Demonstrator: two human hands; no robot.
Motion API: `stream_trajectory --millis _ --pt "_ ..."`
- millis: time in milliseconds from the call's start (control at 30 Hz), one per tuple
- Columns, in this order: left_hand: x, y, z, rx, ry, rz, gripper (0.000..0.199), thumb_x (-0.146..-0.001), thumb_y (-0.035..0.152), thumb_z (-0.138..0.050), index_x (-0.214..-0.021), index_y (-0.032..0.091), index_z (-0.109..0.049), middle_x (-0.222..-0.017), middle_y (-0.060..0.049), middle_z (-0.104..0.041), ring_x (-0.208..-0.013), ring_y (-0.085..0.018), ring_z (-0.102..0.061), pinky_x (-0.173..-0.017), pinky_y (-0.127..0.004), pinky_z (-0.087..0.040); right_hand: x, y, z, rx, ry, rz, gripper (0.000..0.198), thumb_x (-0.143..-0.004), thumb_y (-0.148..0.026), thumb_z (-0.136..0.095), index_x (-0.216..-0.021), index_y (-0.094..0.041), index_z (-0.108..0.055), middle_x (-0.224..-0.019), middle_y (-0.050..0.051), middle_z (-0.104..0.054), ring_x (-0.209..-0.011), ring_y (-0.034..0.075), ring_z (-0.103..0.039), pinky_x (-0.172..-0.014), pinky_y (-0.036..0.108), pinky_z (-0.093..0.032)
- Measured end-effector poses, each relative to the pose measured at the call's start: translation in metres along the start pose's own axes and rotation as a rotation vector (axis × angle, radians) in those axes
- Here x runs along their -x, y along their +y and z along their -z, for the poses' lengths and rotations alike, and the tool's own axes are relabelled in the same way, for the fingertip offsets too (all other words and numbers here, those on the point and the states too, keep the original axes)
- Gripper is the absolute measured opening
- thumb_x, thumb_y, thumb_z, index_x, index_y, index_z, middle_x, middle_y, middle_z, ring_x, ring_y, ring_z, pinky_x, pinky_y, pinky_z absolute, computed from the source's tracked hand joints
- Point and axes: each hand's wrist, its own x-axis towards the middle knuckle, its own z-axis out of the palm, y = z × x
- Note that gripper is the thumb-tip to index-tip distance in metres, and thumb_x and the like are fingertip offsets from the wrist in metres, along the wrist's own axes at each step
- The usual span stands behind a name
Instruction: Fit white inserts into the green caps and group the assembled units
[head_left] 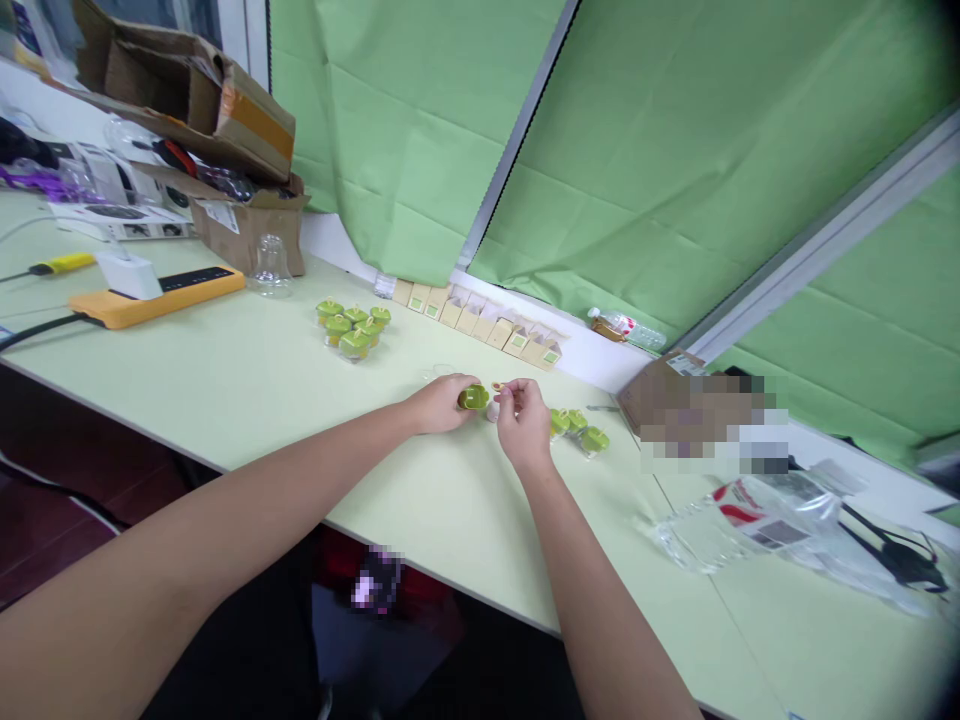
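Note:
My left hand [442, 403] is closed around a small green cup-shaped lid [474, 398], its hollow side turned toward me. Just right of it, my right hand [523, 420] pinches a tiny yellowish ring-like piece [498, 387] between thumb and fingertips. A small white round object [493, 411] shows between the hands; whether it is held or stands on the table I cannot tell. Beyond my left hand lies a clear plastic piece [439, 372], faintly visible. Several small containers with green lids [354, 328] are grouped at the left, and more green-lidded containers [577, 425] stand right of my right hand.
A row of small tan boxes [480, 322] lines the table's back edge. At the left are an orange power strip [172, 295], a clear plastic bottle top [271, 268] and cardboard boxes [251, 232]. A large clear bottle [720, 520] lies at the right on the pale table [420, 500].

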Motion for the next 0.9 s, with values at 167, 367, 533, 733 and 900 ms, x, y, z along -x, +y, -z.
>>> stream_trajectory --millis 167,367,533,733,900 --pt "0.0004 -0.0014 -0.0003 -0.072 -0.013 0.009 0.037 -0.077 0.026 -0.064 -0.113 0.017 -0.065 -0.100 -0.008 -0.066 -0.082 -0.021 -0.062 -0.076 -0.032 -0.049 -0.0019 0.0039 0.0021 -0.019 0.062 -0.030 0.023 -0.092 -0.030 -0.043 -0.111 -0.023 -0.055 -0.094 0.004 -0.071 -0.074 0.017 -0.066 -0.072 0.030 -0.052" --pt "0.0013 -0.0007 0.0010 -0.113 -0.059 -0.012 0.034 -0.077 0.027 -0.063 -0.110 0.019 -0.065 -0.092 -0.007 -0.065 -0.080 -0.021 -0.061 -0.072 -0.032 -0.048 -0.0014 0.0031 0.0024 0.042 0.059 -0.041 0.030 -0.090 -0.029 -0.042 -0.104 -0.020 -0.067 -0.094 0.005 -0.072 -0.079 0.019 -0.066 -0.078 0.032 -0.052" --pt "0.0019 0.0010 0.0016 -0.110 -0.065 -0.037 0.029 -0.077 0.024 -0.062 -0.105 0.019 -0.066 -0.091 -0.006 -0.066 -0.080 -0.021 -0.060 -0.072 -0.031 -0.047 -0.0011 0.0019 0.0002 0.021 0.049 -0.097 0.029 -0.089 -0.037 -0.049 -0.106 -0.020 -0.066 -0.094 0.006 -0.072 -0.074 0.018 -0.066 -0.072 0.031 -0.052" --pt "0.0021 0.0000 0.0015 -0.111 -0.087 -0.041 0.025 -0.075 0.022 -0.061 -0.099 0.019 -0.066 -0.089 -0.006 -0.066 -0.079 -0.020 -0.060 -0.070 -0.030 -0.046 -0.0014 0.0042 0.0003 0.077 0.025 -0.105 0.024 -0.085 -0.041 -0.057 -0.096 -0.022 -0.065 -0.086 0.003 -0.071 -0.064 0.016 -0.063 -0.066 0.029 -0.050" --pt "0.0014 -0.0033 0.0024 -0.125 -0.102 -0.027 0.026 -0.072 0.022 -0.062 -0.098 0.018 -0.065 -0.092 -0.006 -0.067 -0.083 -0.021 -0.061 -0.073 -0.029 -0.046 -0.0011 0.0069 0.0021 0.182 -0.069 -0.097 0.018 -0.085 -0.039 -0.056 -0.087 -0.023 -0.065 -0.082 0.001 -0.070 -0.062 0.014 -0.062 -0.066 0.028 -0.047"
